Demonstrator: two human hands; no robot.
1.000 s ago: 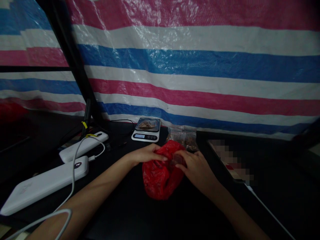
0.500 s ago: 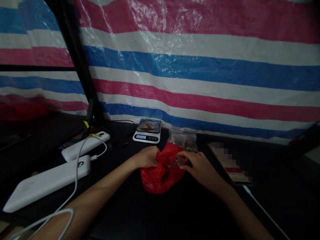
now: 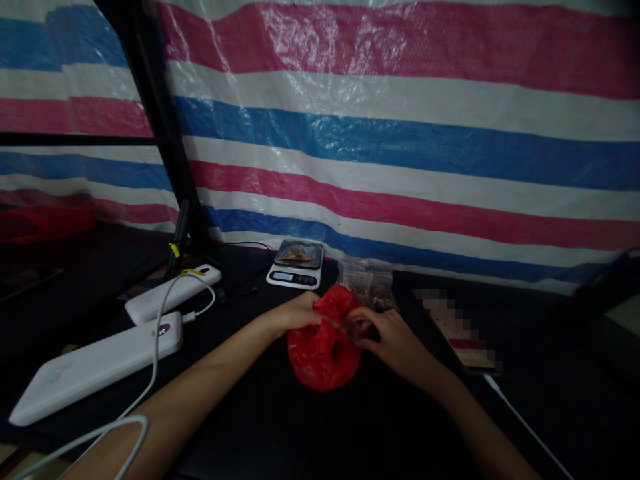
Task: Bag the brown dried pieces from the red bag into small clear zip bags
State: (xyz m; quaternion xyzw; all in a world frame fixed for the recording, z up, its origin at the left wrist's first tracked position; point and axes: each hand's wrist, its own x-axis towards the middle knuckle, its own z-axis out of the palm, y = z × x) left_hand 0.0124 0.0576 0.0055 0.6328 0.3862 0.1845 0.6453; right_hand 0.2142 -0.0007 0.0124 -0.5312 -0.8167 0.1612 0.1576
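A crumpled red plastic bag point(image 3: 323, 350) lies on the dark table point(image 3: 280, 427) in front of me. My left hand point(image 3: 295, 313) grips its top left edge. My right hand point(image 3: 387, 337) holds the bag's right side, with a small clear packet of brown bits pinched at its fingertips by the bag's opening. Both hands are closed on the bag.
Behind the bag stand a small digital scale point(image 3: 295, 265) with a packet on its pan and clear packets of brown contents point(image 3: 367, 281). Two white power banks point(image 3: 100, 360) with a white cable lie at the left. A striped tarpaulin point(image 3: 400, 147) hangs behind.
The red bag has been bunched up smaller and rounder between my hands. My right hand has moved slightly left, towards the opening.
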